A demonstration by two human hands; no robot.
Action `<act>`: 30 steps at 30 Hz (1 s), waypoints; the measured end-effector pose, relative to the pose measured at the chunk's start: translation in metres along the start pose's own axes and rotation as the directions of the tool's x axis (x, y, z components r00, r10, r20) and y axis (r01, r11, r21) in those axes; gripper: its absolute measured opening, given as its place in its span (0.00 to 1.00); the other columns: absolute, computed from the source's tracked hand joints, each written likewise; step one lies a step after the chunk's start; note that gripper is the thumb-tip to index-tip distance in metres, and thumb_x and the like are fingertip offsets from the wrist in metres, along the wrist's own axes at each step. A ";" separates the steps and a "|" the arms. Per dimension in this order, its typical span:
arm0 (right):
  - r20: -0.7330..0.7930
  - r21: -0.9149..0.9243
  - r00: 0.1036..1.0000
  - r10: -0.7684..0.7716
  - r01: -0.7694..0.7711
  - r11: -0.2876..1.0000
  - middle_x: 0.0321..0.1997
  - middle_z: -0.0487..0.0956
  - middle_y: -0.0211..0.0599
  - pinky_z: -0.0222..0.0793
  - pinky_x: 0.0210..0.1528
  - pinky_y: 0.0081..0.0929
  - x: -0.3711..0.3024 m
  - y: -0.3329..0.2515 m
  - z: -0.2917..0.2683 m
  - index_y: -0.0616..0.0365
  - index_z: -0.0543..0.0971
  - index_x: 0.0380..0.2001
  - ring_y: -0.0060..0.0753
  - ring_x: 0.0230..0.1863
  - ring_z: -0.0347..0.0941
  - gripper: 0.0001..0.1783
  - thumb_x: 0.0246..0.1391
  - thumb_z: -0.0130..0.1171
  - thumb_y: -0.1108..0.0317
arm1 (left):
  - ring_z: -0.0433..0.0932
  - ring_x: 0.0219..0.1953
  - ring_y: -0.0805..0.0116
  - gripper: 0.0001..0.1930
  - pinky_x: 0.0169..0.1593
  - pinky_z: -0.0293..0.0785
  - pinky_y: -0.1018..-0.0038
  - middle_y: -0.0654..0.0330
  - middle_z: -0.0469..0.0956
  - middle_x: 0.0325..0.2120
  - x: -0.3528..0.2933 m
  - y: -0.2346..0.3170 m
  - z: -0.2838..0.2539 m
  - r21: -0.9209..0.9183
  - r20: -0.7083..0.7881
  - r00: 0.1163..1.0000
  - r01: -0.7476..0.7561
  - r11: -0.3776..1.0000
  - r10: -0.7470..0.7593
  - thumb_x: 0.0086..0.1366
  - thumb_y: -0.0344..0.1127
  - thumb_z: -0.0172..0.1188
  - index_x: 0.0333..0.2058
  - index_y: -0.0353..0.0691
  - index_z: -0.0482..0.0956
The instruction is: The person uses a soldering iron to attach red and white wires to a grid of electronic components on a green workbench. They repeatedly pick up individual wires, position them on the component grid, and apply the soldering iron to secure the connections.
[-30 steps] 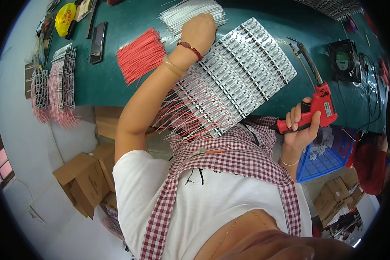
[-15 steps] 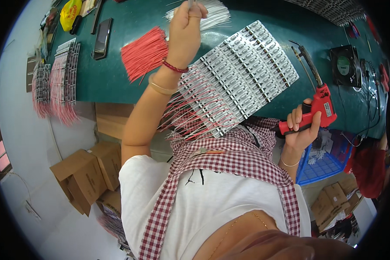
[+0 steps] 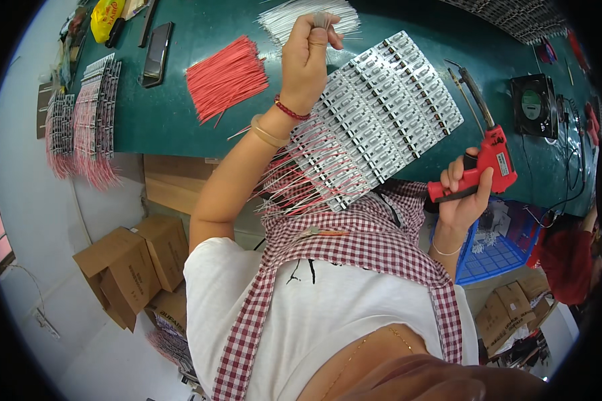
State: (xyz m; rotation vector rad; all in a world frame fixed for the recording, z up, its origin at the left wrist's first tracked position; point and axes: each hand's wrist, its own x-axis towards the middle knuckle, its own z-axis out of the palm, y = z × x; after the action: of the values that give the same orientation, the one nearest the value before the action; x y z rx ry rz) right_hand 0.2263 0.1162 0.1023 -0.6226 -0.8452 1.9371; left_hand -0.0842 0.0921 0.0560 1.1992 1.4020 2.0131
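Note:
My right hand (image 3: 463,190) is wrapped round the red handle of a soldering gun (image 3: 498,160), its dark tip and thin feed tube pointing up and away over the table. My left hand (image 3: 308,60) is raised at the near edge of a pile of white wires (image 3: 297,23), thumb and fingertips pinched together. A greyish cover shows on one fingertip; what the pinch holds is too small to make out. Below it, a tilted panel of grey-white module strips (image 3: 388,110) rests at the table's near edge. Red and white wires (image 3: 314,170) hang from its lower left part.
Left of my forearm lies a stack of red wires (image 3: 224,80). Farther left are a phone (image 3: 156,55) and wired strips (image 3: 95,117) hanging over the edge. A black fan (image 3: 534,105) stands at right, above a blue basket (image 3: 491,257). Cardboard boxes (image 3: 130,271) sit below left.
My left hand has drawn back toward me and slightly right from the white wires. A pale wire end now shows left of its wrist. The right hand and soldering gun barely shifted.

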 end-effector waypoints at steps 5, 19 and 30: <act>-0.149 -0.181 0.987 0.056 -0.083 0.980 0.51 0.73 0.53 0.68 0.54 0.39 0.004 0.009 0.005 0.60 0.67 0.50 0.44 0.55 0.69 0.31 0.63 0.42 0.41 | 0.77 0.38 0.71 0.12 0.51 0.73 0.73 0.61 0.75 0.30 0.002 0.010 -0.001 -0.054 -0.002 1.000 0.029 0.998 -0.029 0.72 0.33 0.46 0.43 0.30 0.74; -0.075 -0.530 0.997 0.019 -0.056 0.846 0.61 0.68 0.58 0.62 0.60 0.37 0.004 0.019 0.008 0.60 0.67 0.51 0.51 0.65 0.62 0.35 0.60 0.42 0.37 | 0.76 0.35 0.64 0.08 0.41 0.71 0.71 0.56 0.78 0.38 -0.042 0.081 -0.010 0.514 0.690 0.712 -0.358 0.779 -0.128 0.55 0.25 0.53 0.35 0.35 0.73; -0.063 -0.527 0.995 0.073 -0.095 0.845 0.61 0.68 0.55 0.61 0.61 0.37 -0.008 0.024 0.009 0.60 0.65 0.54 0.49 0.64 0.63 0.35 0.61 0.42 0.37 | 0.72 0.41 0.64 0.07 0.43 0.68 0.69 0.54 0.74 0.48 -0.110 0.086 0.007 0.655 0.727 0.620 -0.498 0.569 -0.294 0.54 0.31 0.53 0.33 0.38 0.71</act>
State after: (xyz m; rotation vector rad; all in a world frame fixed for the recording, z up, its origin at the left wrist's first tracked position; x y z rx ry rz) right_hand 0.2107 0.0978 0.0902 -1.0350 -1.3663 1.7557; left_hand -0.0065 -0.0188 0.0885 2.2397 1.7573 0.4527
